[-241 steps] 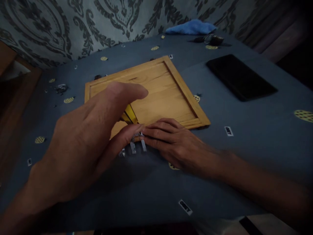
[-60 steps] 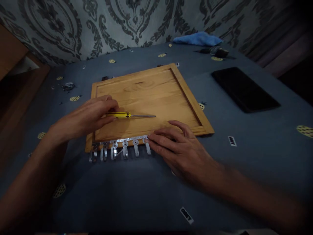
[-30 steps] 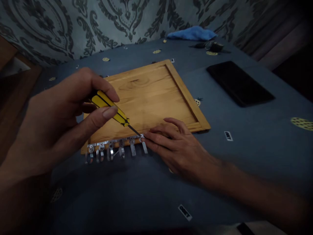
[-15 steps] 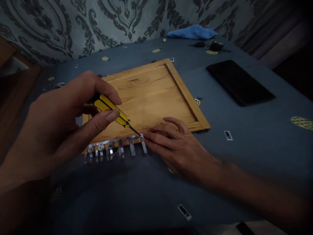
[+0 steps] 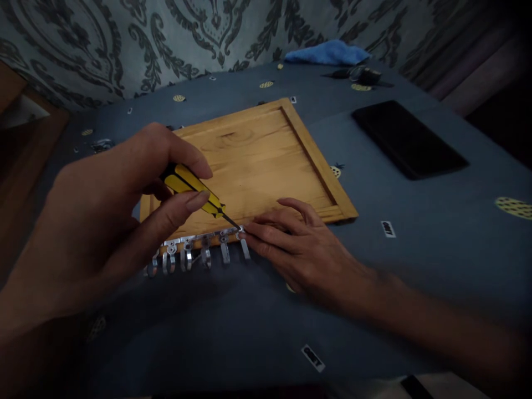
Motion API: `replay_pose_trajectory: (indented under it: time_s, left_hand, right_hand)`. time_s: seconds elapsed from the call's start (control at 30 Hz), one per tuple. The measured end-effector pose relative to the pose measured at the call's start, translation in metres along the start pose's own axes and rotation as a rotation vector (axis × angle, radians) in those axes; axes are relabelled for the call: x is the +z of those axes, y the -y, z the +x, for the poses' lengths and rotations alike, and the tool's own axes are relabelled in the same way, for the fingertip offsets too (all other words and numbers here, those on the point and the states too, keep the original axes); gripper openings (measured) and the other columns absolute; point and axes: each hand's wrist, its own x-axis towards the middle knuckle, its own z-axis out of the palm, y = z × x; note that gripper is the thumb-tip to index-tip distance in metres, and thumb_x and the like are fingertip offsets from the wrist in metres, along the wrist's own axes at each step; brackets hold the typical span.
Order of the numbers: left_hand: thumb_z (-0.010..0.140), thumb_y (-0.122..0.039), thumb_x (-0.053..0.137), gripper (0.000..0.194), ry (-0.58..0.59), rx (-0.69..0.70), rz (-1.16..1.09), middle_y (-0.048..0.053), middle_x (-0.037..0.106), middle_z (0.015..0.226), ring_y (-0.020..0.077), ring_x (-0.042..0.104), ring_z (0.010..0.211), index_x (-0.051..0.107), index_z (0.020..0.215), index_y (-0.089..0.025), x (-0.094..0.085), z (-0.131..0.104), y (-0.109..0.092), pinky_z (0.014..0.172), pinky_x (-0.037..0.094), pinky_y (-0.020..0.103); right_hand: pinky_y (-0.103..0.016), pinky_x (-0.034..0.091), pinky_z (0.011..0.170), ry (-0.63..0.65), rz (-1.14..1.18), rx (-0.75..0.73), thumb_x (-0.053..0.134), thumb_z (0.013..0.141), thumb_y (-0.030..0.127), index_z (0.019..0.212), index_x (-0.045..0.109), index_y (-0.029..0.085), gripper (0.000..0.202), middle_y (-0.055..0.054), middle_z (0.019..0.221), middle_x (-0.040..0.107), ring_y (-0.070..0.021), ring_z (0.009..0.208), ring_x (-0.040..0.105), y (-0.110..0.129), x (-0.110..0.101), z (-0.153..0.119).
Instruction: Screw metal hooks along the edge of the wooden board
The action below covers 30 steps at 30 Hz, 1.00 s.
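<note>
My left hand (image 5: 112, 205) is closed around the yellow and black handle of a screwdriver (image 5: 195, 185), thumb on one side and index finger over the top. The shaft slants down to the right, its tip at the rightmost hook of a metal hook rail (image 5: 206, 252). Several silver hooks hang from this rail, along the near edge of a wooden framed board (image 5: 253, 160). My right hand (image 5: 299, 249) lies over that edge, its fingertips gathered against the rail's right end beside the screwdriver tip. Its thumb is mostly hidden, as is any screw under the tip.
The board lies on a blue patterned tablecloth (image 5: 353, 343). To the right is a black phone-like slab (image 5: 409, 138). A blue cloth (image 5: 328, 53) and a dark tool (image 5: 361, 75) lie at the back. Small metal pieces (image 5: 101, 145) sit at the left, beyond my left hand.
My left hand has shifted slightly right and turned a little with the screwdriver, now covering more of the leftmost hook. The tip stays at the rightmost hook, and my right hand holds its place.
</note>
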Motion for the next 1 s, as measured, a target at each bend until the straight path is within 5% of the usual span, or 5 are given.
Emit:
replay_pose_trajectory:
  time_s: [0.2,0.43,0.67,0.83,1.0]
  left_hand:
    - [0.096,-0.039,0.054,0.018,0.031,0.060,-0.038,-0.003,0.059,0.098,0.0126,0.058,0.071,0.059,0.111,-0.029,0.007,0.003,-0.014,0.057,0.048,0.028]
    - [0.087,-0.030,0.069,0.023,-0.079,0.020,-0.002,0.000,0.063,0.102,0.0199,0.064,0.094,0.058,0.106,-0.026,0.016,0.002,-0.021,0.065,0.055,0.029]
    - [0.088,-0.015,0.063,0.040,0.025,-0.001,-0.221,0.001,0.063,0.118,0.0183,0.065,0.102,0.051,0.124,-0.028,0.012,0.004,-0.019,0.084,0.054,0.034]
    - [0.090,-0.028,0.066,0.033,-0.019,0.116,0.047,0.003,0.065,0.112,0.0191,0.064,0.104,0.053,0.120,-0.021,0.018,0.006,-0.020,0.071,0.055,0.027]
    - [0.090,-0.025,0.067,0.029,-0.071,0.146,0.115,0.001,0.067,0.112,0.0162,0.066,0.096,0.054,0.116,-0.021,0.019,0.006,-0.020,0.079,0.055,0.028]
  right_hand:
    - [-0.049,0.029,0.114,-0.005,-0.004,-0.007,0.039,0.105,0.016,0.124,0.061,0.018,0.030,-0.005,0.122,0.071,-0.0216,0.116,0.058,0.000,0.000,0.000]
    - [-0.051,0.034,0.111,-0.022,0.011,-0.023,0.042,0.102,0.013,0.124,0.062,0.017,0.030,-0.006,0.121,0.072,-0.0233,0.116,0.059,0.000,-0.003,0.002]
    - [-0.051,0.035,0.109,-0.067,0.017,-0.044,0.048,0.101,0.014,0.124,0.063,0.014,0.028,-0.005,0.118,0.073,-0.0226,0.113,0.058,-0.002,0.003,0.001]
    - [-0.051,0.036,0.109,-0.051,-0.002,-0.033,0.046,0.102,0.015,0.125,0.064,0.018,0.029,-0.004,0.119,0.072,-0.0225,0.113,0.059,-0.001,0.003,0.001]
    - [-0.052,0.036,0.109,-0.049,-0.006,-0.031,0.046,0.102,0.015,0.123,0.064,0.017,0.028,-0.004,0.117,0.073,-0.0232,0.112,0.059,-0.001,0.002,0.001]
